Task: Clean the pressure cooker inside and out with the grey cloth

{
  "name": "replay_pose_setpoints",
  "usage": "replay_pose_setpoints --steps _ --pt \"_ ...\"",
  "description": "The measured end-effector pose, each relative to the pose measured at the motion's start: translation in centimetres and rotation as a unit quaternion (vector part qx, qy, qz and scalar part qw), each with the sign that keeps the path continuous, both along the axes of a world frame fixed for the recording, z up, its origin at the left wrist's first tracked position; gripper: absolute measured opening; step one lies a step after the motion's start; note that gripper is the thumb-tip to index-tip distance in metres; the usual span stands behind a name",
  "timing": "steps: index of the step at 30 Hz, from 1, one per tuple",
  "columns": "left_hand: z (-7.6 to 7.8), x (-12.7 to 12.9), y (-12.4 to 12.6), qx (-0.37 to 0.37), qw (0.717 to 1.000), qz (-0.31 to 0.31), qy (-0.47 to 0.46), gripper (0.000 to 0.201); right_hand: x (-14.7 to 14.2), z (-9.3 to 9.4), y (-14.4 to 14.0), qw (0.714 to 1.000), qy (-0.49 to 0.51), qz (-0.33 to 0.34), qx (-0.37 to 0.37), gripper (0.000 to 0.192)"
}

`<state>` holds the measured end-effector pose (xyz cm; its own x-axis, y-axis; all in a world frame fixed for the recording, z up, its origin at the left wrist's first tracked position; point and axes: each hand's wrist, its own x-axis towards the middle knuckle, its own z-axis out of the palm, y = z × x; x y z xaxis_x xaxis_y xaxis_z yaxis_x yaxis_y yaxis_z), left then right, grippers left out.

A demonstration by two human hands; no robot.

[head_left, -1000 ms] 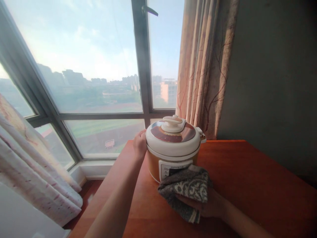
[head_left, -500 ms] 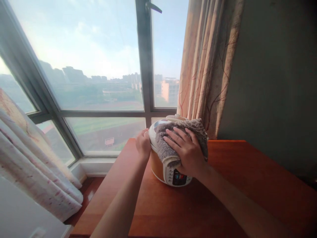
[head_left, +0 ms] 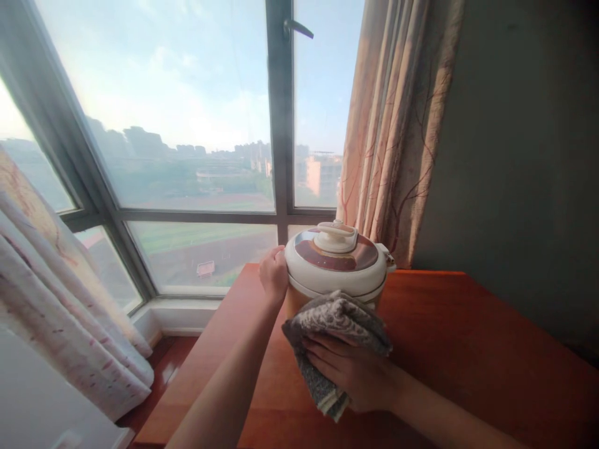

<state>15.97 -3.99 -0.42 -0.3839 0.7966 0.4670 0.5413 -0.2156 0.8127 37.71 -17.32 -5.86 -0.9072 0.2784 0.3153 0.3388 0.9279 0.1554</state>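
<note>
While the left hand (head_left: 274,274) cups the side of the round cream-and-brown electric pressure cooker (head_left: 336,265), its fingers curled close together against the lid's rim, the right hand (head_left: 353,374) presses a grey patterned terry cloth (head_left: 330,327) to the cooker's front. The right fingers lie fairly flat and slightly spread under the bunched cloth, pinning it against the lower body; the control panel sits behind the cloth, just beyond the fingertips, and is hidden. The cooker stands upright on the reddish-brown wooden table (head_left: 468,349), directly between the two hands, with its cream knob handle (head_left: 336,236) above and beyond the right fingers. Past the left fingers is the large window (head_left: 187,156); a beige branch-patterned curtain (head_left: 397,125) hangs beyond the cooker, to the right of the right fingers.

Wiping the front well seems to call for a firm brace from the left hand so the pot does not slide or turn, and for even pressure through the cloth, following the curve of the body. Keeping the cloth spread wider under the fingers would likely cover more surface than the present bunch does.
</note>
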Motion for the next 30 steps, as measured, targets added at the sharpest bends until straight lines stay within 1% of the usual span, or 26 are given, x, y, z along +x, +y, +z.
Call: replay_pose_setpoints --steps 4,5,7,10,13,15,18,21,24,27,30 --pt "0.0 -0.2 0.0 0.005 1.0 0.0 -0.001 0.044 2.0 -2.8 -0.7 0.997 -0.009 0.048 -0.067 0.075" --pt "0.0 -0.2 0.0 0.006 1.0 -0.003 -0.003 0.044 2.5 -3.4 -0.9 0.996 -0.008 0.053 -0.078 0.076" --pt "0.1 -0.2 0.0 0.013 1.0 -0.015 -0.006 0.045 3.8 -4.2 -1.1 0.996 -0.007 0.037 -0.086 0.077" --pt "0.2 -0.1 0.1 0.032 0.998 -0.05 -0.01 0.046 5.6 -4.8 -1.2 0.998 -0.006 0.004 -0.058 0.076" --pt "0.1 -0.1 0.4 0.045 0.996 -0.068 -0.032 0.046 6.6 -5.1 -0.8 1.0 0.001 -0.005 -0.016 0.079" --pt "-0.2 -0.2 0.8 0.046 0.995 -0.065 -0.053 0.047 6.5 -5.2 -0.6 0.999 0.008 -0.03 0.015 0.078" --pt "-0.7 -0.2 1.3 0.053 0.994 -0.055 -0.083 0.048 5.4 -4.8 -0.2 0.992 0.031 -0.106 0.065 0.071" --pt "-1.1 -0.1 1.7 0.064 0.99 -0.045 -0.118 0.048 3.9 -3.6 0.7 0.973 0.111 -0.166 0.114 0.067" --pt "-1.2 0.0 1.9 0.07 0.987 -0.037 -0.139 0.048 2.9 -2.6 2.3 0.933 0.254 -0.188 0.172 0.06" --pt "-1.1 0.2 2.0 0.073 0.985 -0.032 -0.151 0.048 2.7 -3.0 3.9 0.893 0.354 -0.193 0.198 0.052" --pt "-1.1 0.3 2.1 0.068 0.986 -0.037 -0.145 0.047 3.0 -4.4 5.1 0.867 0.41 -0.214 0.186 0.052"
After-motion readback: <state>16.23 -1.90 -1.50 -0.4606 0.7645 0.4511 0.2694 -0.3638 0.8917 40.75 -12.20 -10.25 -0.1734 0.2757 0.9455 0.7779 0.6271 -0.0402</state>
